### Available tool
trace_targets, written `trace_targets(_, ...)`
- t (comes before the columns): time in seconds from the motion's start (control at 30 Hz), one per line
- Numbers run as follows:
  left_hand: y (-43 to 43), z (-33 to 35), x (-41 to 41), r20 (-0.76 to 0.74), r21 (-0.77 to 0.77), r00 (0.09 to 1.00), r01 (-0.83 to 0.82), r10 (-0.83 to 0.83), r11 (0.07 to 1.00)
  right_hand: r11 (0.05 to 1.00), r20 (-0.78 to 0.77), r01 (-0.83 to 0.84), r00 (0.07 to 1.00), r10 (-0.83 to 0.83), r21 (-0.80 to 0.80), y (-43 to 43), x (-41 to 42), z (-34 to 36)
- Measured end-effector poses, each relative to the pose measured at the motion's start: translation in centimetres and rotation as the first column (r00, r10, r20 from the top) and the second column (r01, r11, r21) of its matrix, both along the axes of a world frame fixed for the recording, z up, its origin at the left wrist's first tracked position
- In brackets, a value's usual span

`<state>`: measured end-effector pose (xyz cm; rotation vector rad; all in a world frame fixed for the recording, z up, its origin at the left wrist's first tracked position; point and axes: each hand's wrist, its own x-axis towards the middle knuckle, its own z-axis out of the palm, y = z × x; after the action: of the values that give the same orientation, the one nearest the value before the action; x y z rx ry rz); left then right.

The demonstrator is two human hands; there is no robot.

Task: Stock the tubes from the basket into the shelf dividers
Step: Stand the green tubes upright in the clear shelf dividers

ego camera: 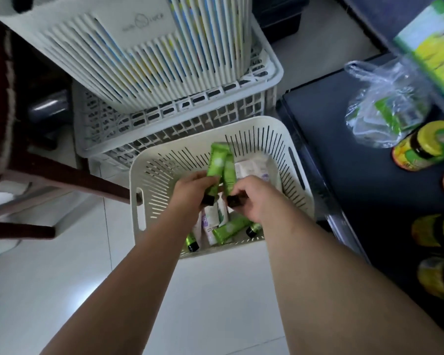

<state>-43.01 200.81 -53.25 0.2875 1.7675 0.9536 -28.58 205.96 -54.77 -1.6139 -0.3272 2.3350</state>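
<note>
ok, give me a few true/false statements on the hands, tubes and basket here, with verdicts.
1. Each hand holds a green tube. True: left hand and right hand each grip a green tube near its black cap.
2. The basket is empty. False: more tubes lie in it.
3. The held tubes are over the basket. True.
4. The jars are inside the basket. False: they sit on the dark shelf to the right.

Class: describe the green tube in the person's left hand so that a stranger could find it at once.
Find the white slotted basket on the floor beside the dark shelf. Two hands meet above it. The left hand grips a green tube by its black cap end; it is the leftmost raised tube.
</note>
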Motion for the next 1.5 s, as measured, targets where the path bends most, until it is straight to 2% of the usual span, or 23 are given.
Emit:
trace_targets(0.07,-0.3,1.9,1.2,0.013,0.052,1.0,0.017,-0.017,0.999,0.995,0.059,-0.058,0.997,0.054,0.08,-0.3,0.8,2.1)
trace_targets(0.23,-1.7,9.2,4.6,0.006,0.226,0.988,0.148,-0.153,0.963,0.93,0.161,-0.036,0.987,-0.025,0.365,-1.2,4.4,9.5)
trace_targets(0.4,-2.1,18.6,7.9,-0.057,0.45,0.956,0.283,-0.289,0.847,0.76,0.174,-0.035,0.979,-0.104,0.649,-3.3,8.8,19.8)
trace_targets(0.57,-3.5,27.7,12.7,-0.081,0.629,0.9,0.38,-0.429,0.678,0.524,0.118,0.007,0.971,-0.205,0.852,-7.4,14.5,29.2)
trace_targets(0.7,-6.0,32.7,18.3,-0.068,0.738,0.845,0.4,-0.531,0.543,0.403,0.167,-0.014,0.923,-0.346,0.915,-12.2,20.6,34.7)
trace_targets(0.93,-11.9,37.8,30.2,-0.085,0.839,0.685,0.441,-0.723,0.319,0.239,0.119,0.035,0.791,-0.6,0.971,-23.0,31.9,40.9)
trace_targets(1.1,-16.7,39.8,38.6,-0.145,0.839,0.531,0.513,-0.835,0.18,0.202,0.117,0.065,0.632,-0.766,0.977,-30.8,38.8,42.3)
trace_targets(1.33,-23.5,39.5,47.8,-0.202,0.824,0.296,0.567,-0.934,0.002,0.173,0.142,0.035,0.42,-0.896,0.984,-41.0,45.7,41.8)
trace_targets(1.5,-26.2,37.7,52.8,-0.217,0.816,0.219,0.576,-0.951,-0.053,0.145,0.139,-0.001,0.298,-0.944,0.989,-45.1,49.2,39.7)
